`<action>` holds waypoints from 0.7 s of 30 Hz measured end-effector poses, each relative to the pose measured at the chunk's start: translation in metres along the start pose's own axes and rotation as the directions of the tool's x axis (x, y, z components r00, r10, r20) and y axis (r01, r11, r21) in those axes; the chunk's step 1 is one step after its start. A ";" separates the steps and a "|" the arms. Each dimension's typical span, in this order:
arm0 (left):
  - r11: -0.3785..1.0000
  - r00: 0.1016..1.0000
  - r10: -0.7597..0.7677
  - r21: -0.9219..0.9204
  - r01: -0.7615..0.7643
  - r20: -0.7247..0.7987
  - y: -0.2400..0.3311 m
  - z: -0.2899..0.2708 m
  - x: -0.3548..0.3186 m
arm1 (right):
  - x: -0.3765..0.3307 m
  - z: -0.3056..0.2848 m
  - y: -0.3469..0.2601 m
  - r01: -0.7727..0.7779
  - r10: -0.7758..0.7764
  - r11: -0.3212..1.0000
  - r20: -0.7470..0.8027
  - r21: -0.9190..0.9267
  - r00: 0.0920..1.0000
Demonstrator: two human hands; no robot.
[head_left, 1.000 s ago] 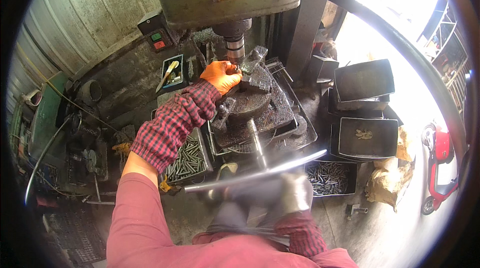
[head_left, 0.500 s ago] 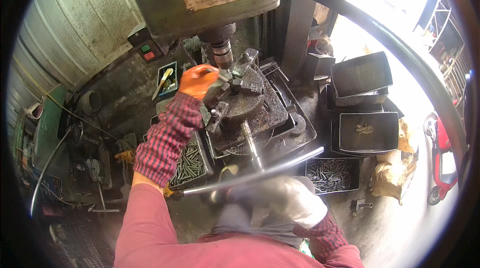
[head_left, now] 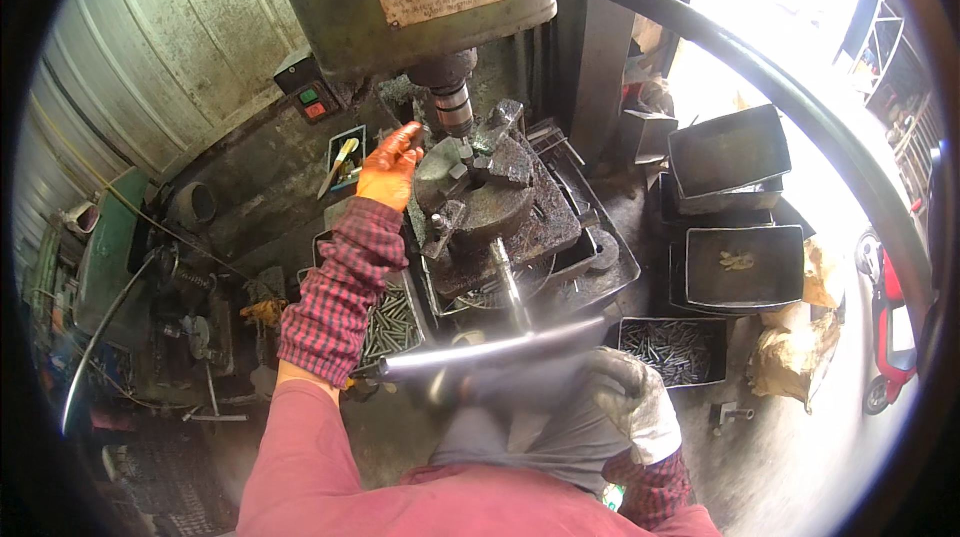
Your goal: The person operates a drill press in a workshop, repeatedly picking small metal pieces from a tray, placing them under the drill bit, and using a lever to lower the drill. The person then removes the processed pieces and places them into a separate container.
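My left hand [head_left: 392, 169], in an orange glove, is raised at the left side of a metal vise [head_left: 490, 212]. Its fingers reach upward, apart from the jaws, and I see nothing in them. Above the jaws hangs the chuck [head_left: 455, 109] of a green drill press [head_left: 420, 32]. A screw [head_left: 510, 287] runs from the vise toward me and ends in a long crossbar handle [head_left: 490, 345], smeared by motion. My right hand [head_left: 635, 407], in a whitish glove, is just below the handle's right end, apart from it, fingers loosely bent and partly blurred.
A bin of small metal pins [head_left: 390, 325] stands under my left forearm, another pin bin [head_left: 672, 349] at right. Stacked trays [head_left: 745, 265] and a crumpled brown bag [head_left: 795, 352] are beyond. A small tray with a brush [head_left: 345, 159] and a switch box [head_left: 308, 97] are at left.
My left hand has drawn back left from the vise jaws, where a small piece showed at its fingertips. The crossbar has turned. My right hand has shifted slightly right.
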State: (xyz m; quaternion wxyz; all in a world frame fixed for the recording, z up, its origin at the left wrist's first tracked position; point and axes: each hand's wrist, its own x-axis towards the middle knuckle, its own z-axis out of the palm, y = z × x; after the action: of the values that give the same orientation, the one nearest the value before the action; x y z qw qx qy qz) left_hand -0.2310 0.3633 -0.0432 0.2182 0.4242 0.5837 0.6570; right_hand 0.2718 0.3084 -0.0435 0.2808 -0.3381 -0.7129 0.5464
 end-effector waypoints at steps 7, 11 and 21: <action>1.000 0.999 -0.022 -0.001 0.022 -0.048 -0.025 0.004 0.017 | -0.013 0.001 -0.001 -0.033 0.035 0.999 -0.047 0.043 0.998; 0.989 0.999 -0.031 -0.147 0.026 -0.032 -0.020 0.003 0.012 | -0.019 0.001 0.003 -0.139 0.144 0.981 -0.033 0.133 0.989; 0.976 0.989 -0.121 -0.173 0.135 0.088 -0.002 0.031 0.017 | -0.017 0.005 -0.001 -0.050 0.050 0.999 -0.004 -0.002 0.999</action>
State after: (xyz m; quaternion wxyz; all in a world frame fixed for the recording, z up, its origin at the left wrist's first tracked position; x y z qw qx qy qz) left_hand -0.2155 0.3951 -0.0411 0.3197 0.3894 0.5399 0.6743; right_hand 0.2779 0.2922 -0.0444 0.2681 -0.3574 -0.7043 0.5517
